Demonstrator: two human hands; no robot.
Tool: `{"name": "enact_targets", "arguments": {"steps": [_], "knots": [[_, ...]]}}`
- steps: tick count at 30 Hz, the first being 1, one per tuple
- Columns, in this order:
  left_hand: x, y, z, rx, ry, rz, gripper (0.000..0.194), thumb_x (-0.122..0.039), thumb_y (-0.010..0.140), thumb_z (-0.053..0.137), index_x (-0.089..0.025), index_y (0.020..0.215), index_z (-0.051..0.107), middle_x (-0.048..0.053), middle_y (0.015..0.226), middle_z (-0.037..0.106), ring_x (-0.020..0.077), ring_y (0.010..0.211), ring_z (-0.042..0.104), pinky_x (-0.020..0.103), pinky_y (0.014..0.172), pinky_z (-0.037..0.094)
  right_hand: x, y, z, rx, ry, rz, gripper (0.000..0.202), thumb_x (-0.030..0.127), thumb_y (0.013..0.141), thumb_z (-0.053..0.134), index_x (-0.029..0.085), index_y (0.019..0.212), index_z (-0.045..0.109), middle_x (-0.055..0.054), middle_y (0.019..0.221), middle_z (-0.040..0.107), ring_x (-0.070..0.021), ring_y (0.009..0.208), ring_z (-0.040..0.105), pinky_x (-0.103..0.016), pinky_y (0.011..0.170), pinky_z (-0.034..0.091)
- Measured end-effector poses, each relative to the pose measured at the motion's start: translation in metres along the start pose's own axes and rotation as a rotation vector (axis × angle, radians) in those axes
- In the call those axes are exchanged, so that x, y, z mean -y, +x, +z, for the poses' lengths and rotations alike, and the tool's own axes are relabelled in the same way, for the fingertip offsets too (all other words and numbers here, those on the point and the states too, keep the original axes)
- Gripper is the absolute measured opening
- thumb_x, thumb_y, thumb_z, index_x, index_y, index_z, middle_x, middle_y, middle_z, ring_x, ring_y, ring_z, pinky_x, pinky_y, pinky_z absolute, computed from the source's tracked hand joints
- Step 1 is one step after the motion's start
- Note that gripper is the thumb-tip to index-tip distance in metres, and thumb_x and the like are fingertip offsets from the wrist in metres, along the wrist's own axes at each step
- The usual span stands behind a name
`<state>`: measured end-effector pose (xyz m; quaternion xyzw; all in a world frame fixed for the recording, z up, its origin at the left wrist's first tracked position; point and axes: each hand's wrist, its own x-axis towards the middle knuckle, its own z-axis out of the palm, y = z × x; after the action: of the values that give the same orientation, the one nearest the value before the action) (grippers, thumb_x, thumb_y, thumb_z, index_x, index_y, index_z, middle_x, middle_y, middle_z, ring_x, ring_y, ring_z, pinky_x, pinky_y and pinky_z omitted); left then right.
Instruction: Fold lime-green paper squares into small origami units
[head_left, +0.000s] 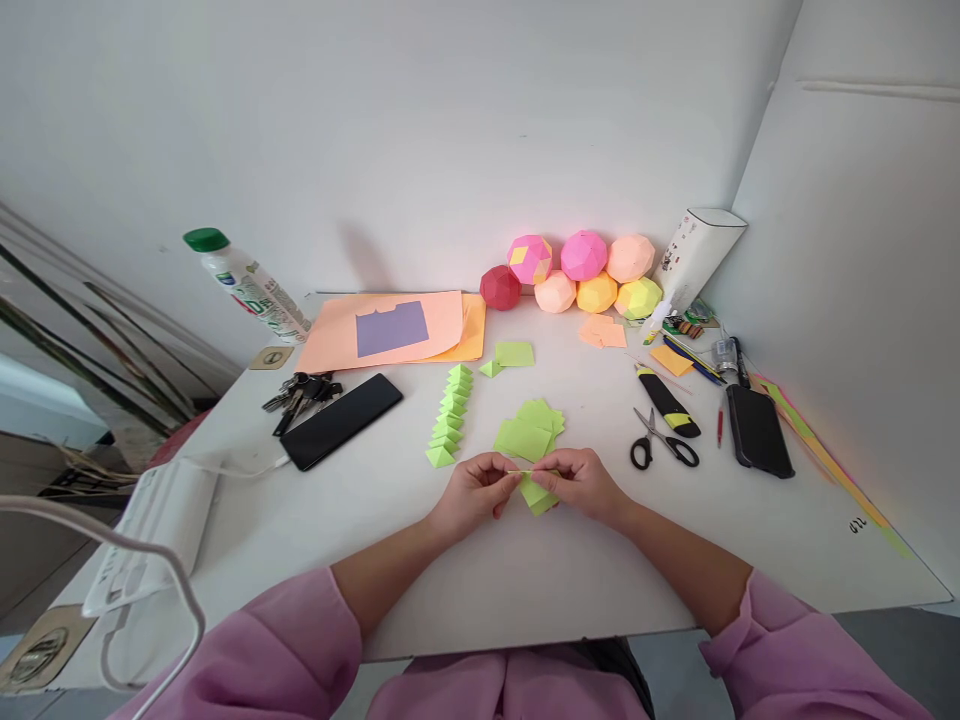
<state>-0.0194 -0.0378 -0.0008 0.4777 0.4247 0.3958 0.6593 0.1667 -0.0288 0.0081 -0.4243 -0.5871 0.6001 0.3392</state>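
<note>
Near the table's front middle, my left hand [480,490] and my right hand [585,484] pinch the two ends of a thin green paper piece [520,472], seen edge-on between the fingertips. Just beyond the hands lies a loose pile of green paper pieces [525,438]. More green pieces [538,497] lie below the held one, partly hidden by my right fingers. To the left, a row of folded green paper units [450,413] runs away from me. Behind the pile are a green sheet [514,353] and one small folded green unit [490,369].
Scissors [654,436], a cutter [667,402] and a black phone [759,430] lie right. Paper balls [583,256] stand against the wall. Left are another phone [341,422], keys [300,392], orange sheets [330,335], a bottle [259,295] and a white power strip [161,520].
</note>
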Motion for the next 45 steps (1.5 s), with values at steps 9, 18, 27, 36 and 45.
{"name": "enact_targets", "arguments": {"steps": [9,18,27,36,45], "knots": [[0.003,0.0,-0.004,-0.057,-0.1,0.021,0.024,-0.039,0.078,0.059,-0.017,0.073,0.049,-0.006,0.047,0.052,0.0067,0.039,0.043,0.02,0.043,0.036,0.003,0.002,-0.001,-0.023,0.098,0.077,0.024,0.038,0.072,0.067,0.015,0.075,0.066,0.0,0.056,0.06,-0.0123,0.047,0.056,-0.027,0.046,0.05],[0.001,-0.003,0.001,0.086,0.021,0.008,0.026,-0.038,0.074,0.063,-0.014,0.08,0.056,-0.006,0.05,0.049,0.0058,0.042,0.043,0.019,0.042,0.034,0.002,0.001,0.002,0.02,0.089,0.093,0.021,0.037,0.072,0.067,0.016,0.074,0.066,0.002,0.054,0.056,-0.0108,0.047,0.052,-0.024,0.044,0.046],[0.001,-0.006,0.002,0.029,0.11,0.012,0.019,-0.033,0.074,0.061,-0.015,0.071,0.054,-0.006,0.045,0.049,0.0059,0.039,0.042,0.018,0.04,0.032,-0.001,0.0,0.004,0.013,-0.044,0.036,0.019,0.033,0.073,0.065,0.014,0.071,0.067,0.005,0.047,0.047,-0.007,0.042,0.04,-0.019,0.039,0.035],[0.004,-0.002,-0.004,-0.064,-0.103,0.047,0.02,-0.033,0.079,0.056,-0.016,0.068,0.051,-0.004,0.05,0.053,0.0084,0.042,0.048,0.022,0.043,0.04,0.003,0.001,-0.001,-0.01,0.062,0.096,0.02,0.035,0.073,0.065,0.015,0.071,0.064,0.001,0.055,0.056,-0.0118,0.047,0.052,-0.025,0.044,0.046],[0.002,-0.005,0.002,0.078,0.06,-0.011,0.023,-0.037,0.076,0.06,-0.015,0.074,0.053,-0.005,0.052,0.049,0.0067,0.045,0.044,0.02,0.044,0.033,0.005,-0.002,0.011,-0.042,-0.223,-0.066,0.01,0.023,0.073,0.058,0.015,0.069,0.062,0.001,0.057,0.053,-0.009,0.049,0.044,-0.021,0.045,0.036]]}}
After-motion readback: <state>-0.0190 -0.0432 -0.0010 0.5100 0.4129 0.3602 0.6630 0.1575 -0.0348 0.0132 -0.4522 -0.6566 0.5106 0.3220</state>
